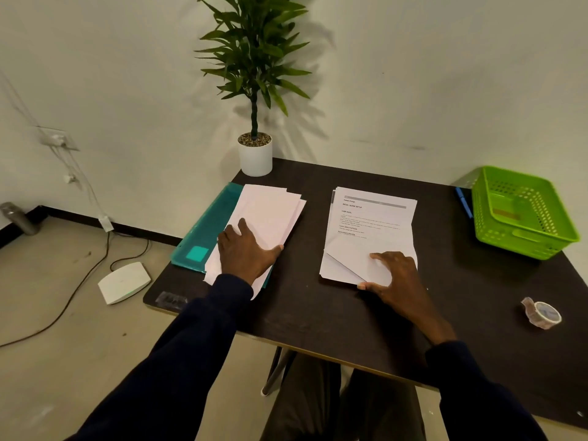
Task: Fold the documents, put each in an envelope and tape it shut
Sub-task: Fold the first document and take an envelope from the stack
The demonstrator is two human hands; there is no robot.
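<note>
A stack of printed documents (375,218) lies in the middle of the dark table (318,313). The near edge of its top sheet is bent up and over. My right hand (394,278) grips that bent edge, thumb under, fingers on top. To the left, a pile of white envelopes (270,211) rests on a teal folder (203,230). My left hand (245,249) lies flat on the envelopes, fingers spread, pressing them down. A roll of clear tape (542,313) sits near the table's right edge.
A green plastic basket (521,214) stands at the back right, with a blue pen (464,202) beside it. A potted plant (255,154) is at the back left corner. A white device (124,281) and cables lie on the floor to the left.
</note>
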